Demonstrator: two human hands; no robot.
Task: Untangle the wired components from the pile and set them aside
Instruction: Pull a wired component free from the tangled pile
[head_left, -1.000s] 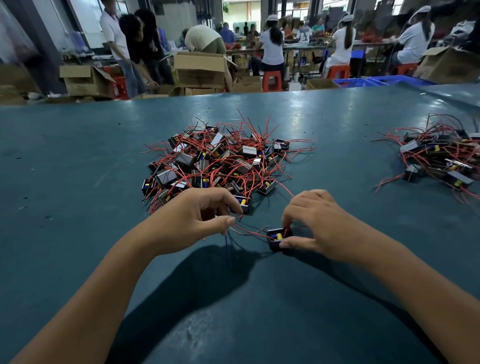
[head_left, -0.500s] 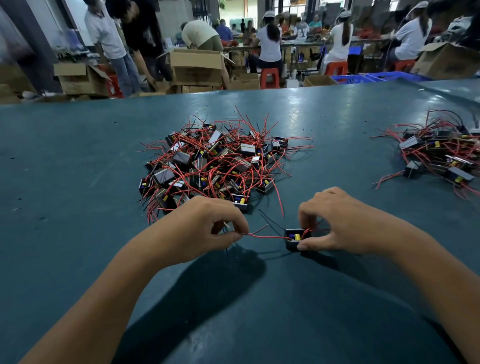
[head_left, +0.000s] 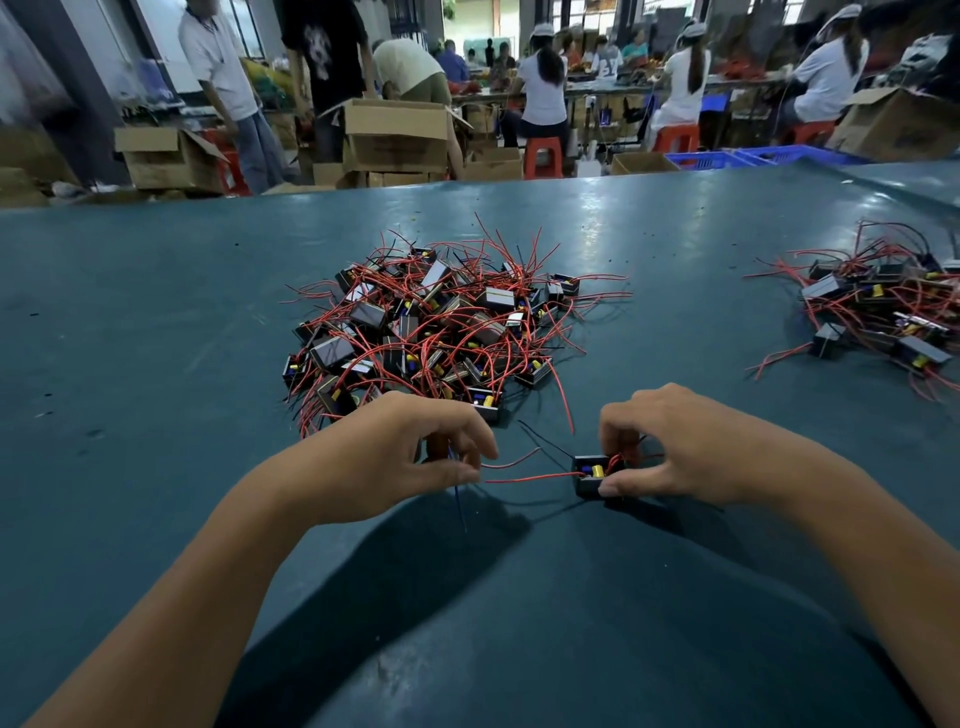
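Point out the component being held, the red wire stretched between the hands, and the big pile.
held component (head_left: 589, 480), head view, black casing front.
red wire (head_left: 530, 477), head view, mid-span.
big pile (head_left: 431, 327), head view, tangled centre.

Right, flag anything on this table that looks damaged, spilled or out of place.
Nothing stands out. The main pile is tangled, as expected, and a second pile lies to the right. The left hand pinches a red wire of the black component that the right hand holds.
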